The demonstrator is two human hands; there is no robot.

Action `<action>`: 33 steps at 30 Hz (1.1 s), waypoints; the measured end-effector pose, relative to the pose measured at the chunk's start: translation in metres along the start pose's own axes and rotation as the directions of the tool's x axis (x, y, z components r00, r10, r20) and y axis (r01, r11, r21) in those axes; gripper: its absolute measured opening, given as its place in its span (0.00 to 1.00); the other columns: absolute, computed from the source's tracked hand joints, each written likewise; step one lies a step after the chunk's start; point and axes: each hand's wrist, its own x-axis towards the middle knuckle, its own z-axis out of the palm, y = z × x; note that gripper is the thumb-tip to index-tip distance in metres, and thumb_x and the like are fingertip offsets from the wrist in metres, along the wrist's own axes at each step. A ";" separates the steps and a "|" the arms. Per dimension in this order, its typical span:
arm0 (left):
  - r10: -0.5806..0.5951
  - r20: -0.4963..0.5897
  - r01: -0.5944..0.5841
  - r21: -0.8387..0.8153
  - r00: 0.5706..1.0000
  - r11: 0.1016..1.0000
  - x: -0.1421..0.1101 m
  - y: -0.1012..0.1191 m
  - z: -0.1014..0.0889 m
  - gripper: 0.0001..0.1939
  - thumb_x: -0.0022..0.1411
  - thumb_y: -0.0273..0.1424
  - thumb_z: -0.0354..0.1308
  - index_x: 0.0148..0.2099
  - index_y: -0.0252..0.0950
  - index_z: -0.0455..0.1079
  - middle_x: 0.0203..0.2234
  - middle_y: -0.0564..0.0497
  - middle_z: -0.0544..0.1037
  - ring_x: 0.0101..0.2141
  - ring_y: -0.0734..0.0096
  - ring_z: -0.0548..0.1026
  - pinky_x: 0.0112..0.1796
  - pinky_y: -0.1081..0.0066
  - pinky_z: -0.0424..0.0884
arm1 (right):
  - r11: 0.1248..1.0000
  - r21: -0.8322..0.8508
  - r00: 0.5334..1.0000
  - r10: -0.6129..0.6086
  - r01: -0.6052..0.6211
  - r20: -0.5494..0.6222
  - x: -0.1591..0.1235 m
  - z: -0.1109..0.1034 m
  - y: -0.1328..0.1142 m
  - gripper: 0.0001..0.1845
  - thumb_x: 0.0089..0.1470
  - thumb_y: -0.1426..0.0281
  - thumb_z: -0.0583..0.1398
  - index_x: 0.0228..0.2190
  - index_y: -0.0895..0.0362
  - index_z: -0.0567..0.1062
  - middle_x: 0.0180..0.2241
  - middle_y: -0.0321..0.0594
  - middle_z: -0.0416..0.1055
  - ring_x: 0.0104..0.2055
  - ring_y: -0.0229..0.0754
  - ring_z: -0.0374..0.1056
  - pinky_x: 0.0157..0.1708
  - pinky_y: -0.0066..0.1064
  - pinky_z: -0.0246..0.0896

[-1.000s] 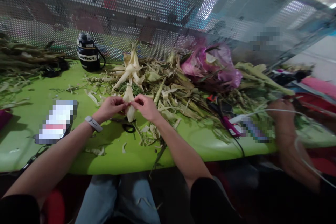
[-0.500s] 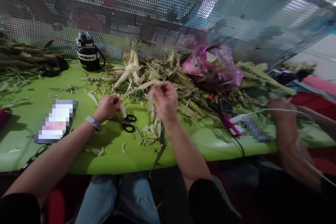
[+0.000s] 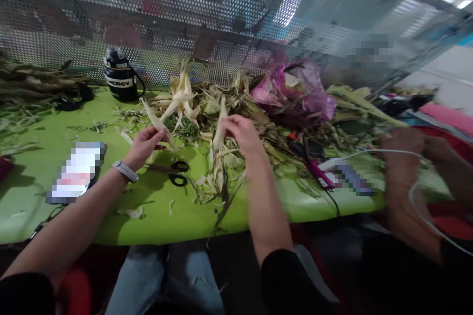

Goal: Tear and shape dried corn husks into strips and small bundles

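Between the thumb and fingers of my left hand (image 3: 144, 145) is a pale strip of corn husk (image 3: 153, 117), slanting up to the left. My right hand (image 3: 240, 132) pinches another pale husk strip (image 3: 219, 133), which stands nearly upright. The two strips are apart from each other. Black-handled scissors (image 3: 178, 173) lie on the green table (image 3: 155, 229), just below and right of my left hand. Behind my hands is a heap of dried husks (image 3: 210, 103), with a knotted, star-like bunch of pale husk (image 3: 183, 96) on its left. Loose scraps (image 3: 218, 177) lie below my right hand.
A black bottle (image 3: 120, 78) stands at the back left, a phone (image 3: 77, 172) in front of it. A pink plastic bag (image 3: 295, 91) sits right of the heap. A white cable (image 3: 388, 151) runs past a co-worker's hands (image 3: 402, 145). Perforated metal (image 3: 207, 24) rises behind.
My hands have moved a little apart, and a separate husk strip now shows in each. The strip in my right hand has swung upright. My left hand has turned its strip up.
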 end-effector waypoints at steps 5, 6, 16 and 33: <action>0.008 0.015 -0.006 -0.153 1.000 0.988 -0.007 0.003 0.009 0.17 0.49 0.42 0.69 0.36 0.35 0.74 0.28 0.52 0.78 0.29 0.75 0.76 0.27 0.77 0.75 | 0.876 -0.439 0.962 -0.260 0.200 -0.081 -0.010 0.040 0.007 0.19 0.50 0.59 0.63 0.41 0.57 0.74 0.42 0.46 0.72 0.43 0.45 0.68 0.47 0.39 0.64; 0.005 0.012 -0.003 -0.190 1.000 0.982 -0.007 0.003 0.010 0.17 0.49 0.41 0.69 0.37 0.36 0.74 0.29 0.52 0.78 0.28 0.75 0.76 0.27 0.77 0.75 | 0.900 -0.370 0.970 -0.241 0.231 0.022 -0.015 0.048 0.005 0.19 0.53 0.57 0.60 0.43 0.57 0.73 0.42 0.46 0.73 0.42 0.44 0.69 0.46 0.38 0.65; -0.042 0.010 0.043 -0.290 0.999 0.956 -0.010 0.005 0.013 0.18 0.51 0.42 0.68 0.38 0.35 0.74 0.30 0.50 0.80 0.30 0.72 0.79 0.29 0.75 0.76 | 0.925 -0.205 0.908 -0.239 0.321 0.344 -0.041 0.090 0.007 0.13 0.61 0.61 0.55 0.37 0.57 0.72 0.32 0.39 0.72 0.32 0.38 0.68 0.36 0.31 0.66; 0.061 -0.148 -0.072 -0.074 0.987 0.995 -0.003 0.002 0.007 0.20 0.50 0.46 0.66 0.35 0.32 0.76 0.28 0.48 0.80 0.27 0.72 0.77 0.28 0.76 0.72 | 0.607 -0.483 0.767 -0.401 0.632 0.501 -0.049 0.078 -0.009 0.12 0.62 0.64 0.54 0.36 0.57 0.75 0.37 0.43 0.71 0.38 0.40 0.67 0.39 0.32 0.64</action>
